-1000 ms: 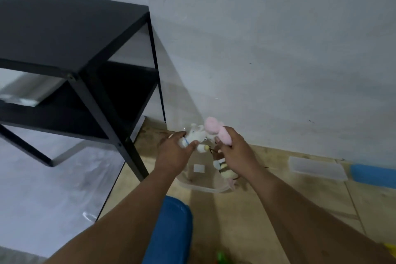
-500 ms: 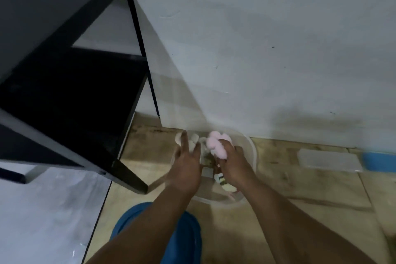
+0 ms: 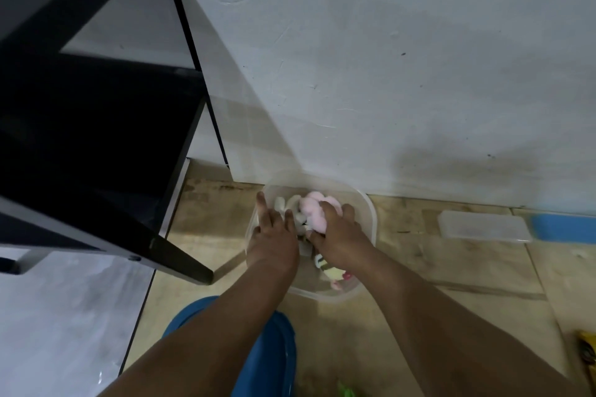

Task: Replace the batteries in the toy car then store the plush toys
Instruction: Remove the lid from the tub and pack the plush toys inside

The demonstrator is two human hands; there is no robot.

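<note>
A clear plastic tub [image 3: 367, 213] stands on the floor against the white wall. Both my hands are inside it. My right hand [image 3: 338, 232] is shut on a pink plush toy [image 3: 311, 208] and presses it down among the others. My left hand [image 3: 274, 232] lies flat with fingers spread over a white plush toy [image 3: 292, 205]. A striped yellowish plush [image 3: 332, 272] lies under my right wrist at the tub's near side. The toy car is not clearly in view.
A black shelf unit [image 3: 96, 126] stands at the left, its leg close to the tub. The tub's clear lid [image 3: 483, 225] lies on the floor to the right, beside a blue object [image 3: 562, 226]. A blue stool [image 3: 267, 345] sits below my arms.
The view tilted down and drew closer. Both hands went down with the plush toys from above the tub into it. My left hand's fingers opened over the white plush.
</note>
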